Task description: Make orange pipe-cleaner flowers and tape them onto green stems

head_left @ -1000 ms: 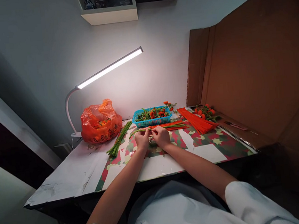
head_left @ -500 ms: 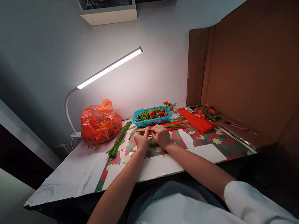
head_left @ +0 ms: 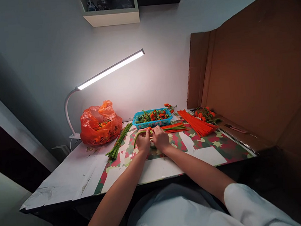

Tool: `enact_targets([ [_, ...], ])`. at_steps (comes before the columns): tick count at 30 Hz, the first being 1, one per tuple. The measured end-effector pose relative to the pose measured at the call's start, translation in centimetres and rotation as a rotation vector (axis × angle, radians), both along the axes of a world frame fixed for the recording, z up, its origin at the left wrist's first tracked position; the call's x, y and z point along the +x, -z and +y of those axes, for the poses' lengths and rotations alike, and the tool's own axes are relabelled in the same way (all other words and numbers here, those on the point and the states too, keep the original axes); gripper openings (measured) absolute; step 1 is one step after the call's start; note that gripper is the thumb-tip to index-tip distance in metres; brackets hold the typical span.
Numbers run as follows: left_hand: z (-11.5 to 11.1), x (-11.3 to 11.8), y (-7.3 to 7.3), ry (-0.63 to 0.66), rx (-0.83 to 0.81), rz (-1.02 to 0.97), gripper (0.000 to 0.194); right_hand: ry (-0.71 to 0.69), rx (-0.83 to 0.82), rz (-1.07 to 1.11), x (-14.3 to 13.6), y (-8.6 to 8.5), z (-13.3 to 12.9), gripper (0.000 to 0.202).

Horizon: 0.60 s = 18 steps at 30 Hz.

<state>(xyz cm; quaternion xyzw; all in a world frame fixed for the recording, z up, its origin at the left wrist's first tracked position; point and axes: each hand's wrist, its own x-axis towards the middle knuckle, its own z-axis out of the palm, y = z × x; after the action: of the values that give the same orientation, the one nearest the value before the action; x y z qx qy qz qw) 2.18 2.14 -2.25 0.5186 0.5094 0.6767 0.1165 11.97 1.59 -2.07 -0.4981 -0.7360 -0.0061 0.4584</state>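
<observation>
My left hand (head_left: 143, 141) is closed on a green pipe cleaner (head_left: 136, 138), which bends out past the fingers to the left. Close beside it, my right hand (head_left: 160, 139) pinches at the same piece, with fingertips nearly touching those of the left. A small orange bit (head_left: 149, 128) shows at the fingertips. Below and between the hands sits a small roll of tape (head_left: 152, 145), mostly hidden. Just behind the hands, loose orange and green pipe cleaners (head_left: 176, 127) lie on the table.
A tied bundle of green pipe cleaners (head_left: 119, 142) lies left, beside an orange plastic bag (head_left: 101, 126). Behind stands a blue basket (head_left: 152, 123) of orange flowers. To the right are orange pipe cleaners (head_left: 197, 123), more flowers (head_left: 205, 115) and a cardboard wall (head_left: 252, 72). A lamp (head_left: 111, 70) overhangs.
The green pipe cleaner now curves down further at the left of my left hand. Both hands have stayed in nearly the same place, and the view has shifted slightly.
</observation>
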Motion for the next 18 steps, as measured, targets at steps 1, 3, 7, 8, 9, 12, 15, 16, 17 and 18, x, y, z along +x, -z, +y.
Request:
enact_targets([
  [1,-0.1,0.1,-0.1,-0.007,0.019,0.015,0.02,-0.005,-0.033,0.084,-0.2,0.0,0.0,0.018],
  [3,-0.4,0.3,-0.4,-0.021,0.062,0.038,0.019,-0.032,-0.132,0.303,-0.6,0.0,0.2,0.017],
  [7,-0.9,0.6,-0.7,-0.01,0.131,0.063,0.018,-0.334,-0.586,0.81,-0.6,-0.1,1.2,0.027],
  [8,-1.0,0.6,-0.7,0.009,0.139,0.067,0.018,-0.463,-0.744,0.913,-0.3,-0.2,1.5,0.028],
  [9,-1.0,0.6,-0.7,0.031,0.144,0.065,0.018,-0.612,-0.873,0.986,0.1,-0.3,1.8,0.027],
  [12,-0.9,0.4,-0.6,0.108,0.148,0.024,0.019,-0.906,-1.151,1.112,1.4,-0.7,2.0,0.02],
  [15,-0.7,0.1,-0.6,0.178,0.109,-0.049,0.022,-0.909,-1.29,1.197,2.0,-1.0,1.6,0.019],
  [16,-0.7,0.0,-0.6,0.199,0.075,-0.074,0.023,-0.885,-1.298,1.208,2.0,-1.1,1.3,0.018],
  [17,-0.5,-0.2,-0.6,0.222,0.034,-0.1,0.024,-0.849,-1.278,1.207,2.0,-1.1,1.1,0.016],
  [18,-0.4,-0.4,-0.5,0.248,-0.011,-0.13,0.026,-0.8,-1.231,1.195,1.9,-1.2,0.9,0.014],
])
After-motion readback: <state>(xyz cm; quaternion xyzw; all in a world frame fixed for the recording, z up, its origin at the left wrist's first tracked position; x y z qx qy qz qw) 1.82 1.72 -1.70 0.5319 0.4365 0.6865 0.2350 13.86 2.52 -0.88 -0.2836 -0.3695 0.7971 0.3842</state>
